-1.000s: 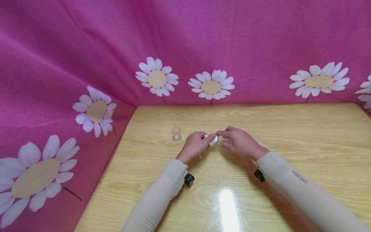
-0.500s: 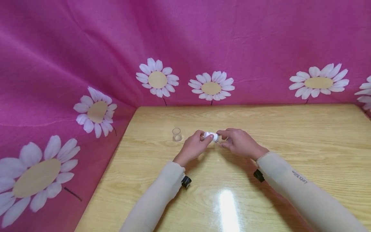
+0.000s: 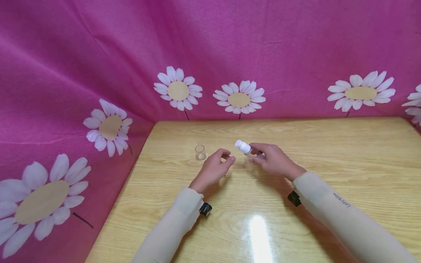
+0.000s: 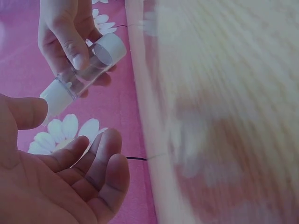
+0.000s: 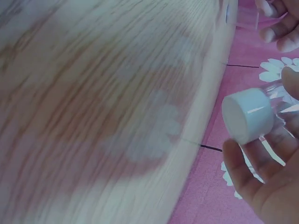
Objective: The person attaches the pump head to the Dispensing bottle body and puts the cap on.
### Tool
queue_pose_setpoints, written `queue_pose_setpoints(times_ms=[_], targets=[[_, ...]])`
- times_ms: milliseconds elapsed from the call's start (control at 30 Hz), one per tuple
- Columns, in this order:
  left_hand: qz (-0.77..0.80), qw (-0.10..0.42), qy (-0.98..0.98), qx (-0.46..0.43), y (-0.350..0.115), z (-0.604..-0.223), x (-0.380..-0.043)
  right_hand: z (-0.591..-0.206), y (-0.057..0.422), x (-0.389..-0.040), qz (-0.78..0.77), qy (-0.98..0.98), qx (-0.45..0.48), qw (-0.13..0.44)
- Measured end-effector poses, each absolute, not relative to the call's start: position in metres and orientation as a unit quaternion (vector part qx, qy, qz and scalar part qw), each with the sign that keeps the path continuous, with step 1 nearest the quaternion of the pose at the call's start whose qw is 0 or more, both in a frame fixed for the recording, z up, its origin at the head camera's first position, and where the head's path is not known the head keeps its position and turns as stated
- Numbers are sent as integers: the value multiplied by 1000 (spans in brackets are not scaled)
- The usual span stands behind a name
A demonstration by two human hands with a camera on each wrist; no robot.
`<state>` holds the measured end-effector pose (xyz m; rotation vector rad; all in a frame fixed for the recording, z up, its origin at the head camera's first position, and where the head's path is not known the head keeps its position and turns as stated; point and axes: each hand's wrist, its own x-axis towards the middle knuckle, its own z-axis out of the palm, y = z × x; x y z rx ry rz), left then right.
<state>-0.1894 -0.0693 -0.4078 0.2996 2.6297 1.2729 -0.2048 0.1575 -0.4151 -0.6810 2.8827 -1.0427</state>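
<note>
My right hand (image 3: 275, 160) grips a small clear bottle (image 4: 90, 71) round its see-through middle, lifted above the table. The bottle's white pump top (image 3: 242, 146) points left and away from me. A white base (image 5: 247, 115) closes its other end in the right wrist view. To the left of the bottle, my left hand (image 3: 213, 167) holds nothing, its fingers loosely bent and its thumb apart from them. In the left wrist view that thumb overlaps the pump end, but the head view shows a gap. A small clear cup (image 3: 200, 152) stands on the table left of my left hand.
The wooden table (image 3: 312, 146) reaches back to a pink cloth (image 3: 289, 44) printed with white daisies, which also hangs along the left side. A bright light reflection (image 3: 259, 233) lies on the tabletop near me.
My left hand has let go of the bottle and drawn back to the left. The bottle stays in my right hand, its white top now tilted up. The clear cup has not moved.
</note>
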Motion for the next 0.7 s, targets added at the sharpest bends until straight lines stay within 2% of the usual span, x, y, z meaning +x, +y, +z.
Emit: queue_pose_setpoints(times_ms=[467,700], targets=[[421,90,894,122,-63,-400,-190,-407,156,-216,-383,904,-188,-19],[415,100,895,127,-62,-403,-189,-407,149,-235,-391,909,-142,5]])
